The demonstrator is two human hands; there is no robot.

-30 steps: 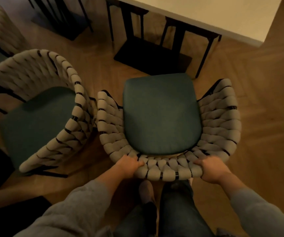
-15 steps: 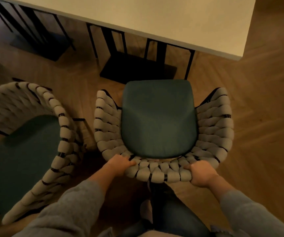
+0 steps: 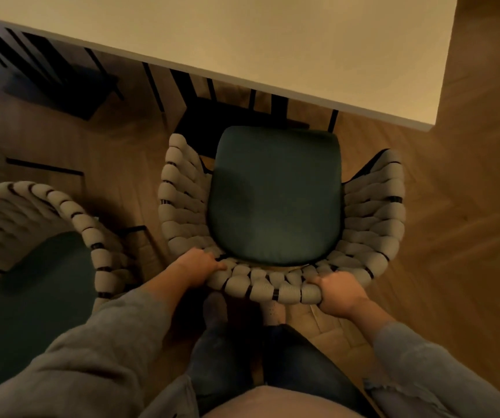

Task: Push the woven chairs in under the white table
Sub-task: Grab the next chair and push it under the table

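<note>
Fingers of the left hand (image 3: 196,267) and right hand (image 3: 337,292) curl round the back of a woven chair (image 3: 276,194), its seat pointing to 12 o'clock toward the white surface (image 3: 242,40), front edge near its rim.

We have a single view, from a wide-angle camera worn on the person's head, facing steeply down and slightly forward. Our left hand (image 3: 197,267) and right hand (image 3: 340,292) enter from the bottom edge, close to the lens. The cream woven chair with the dark green seat cushion (image 3: 276,200) fills the centre just below us. The white rectangular desk (image 3: 242,40) spans the top, and the left edge crops a second woven chair (image 3: 92,236).
</note>
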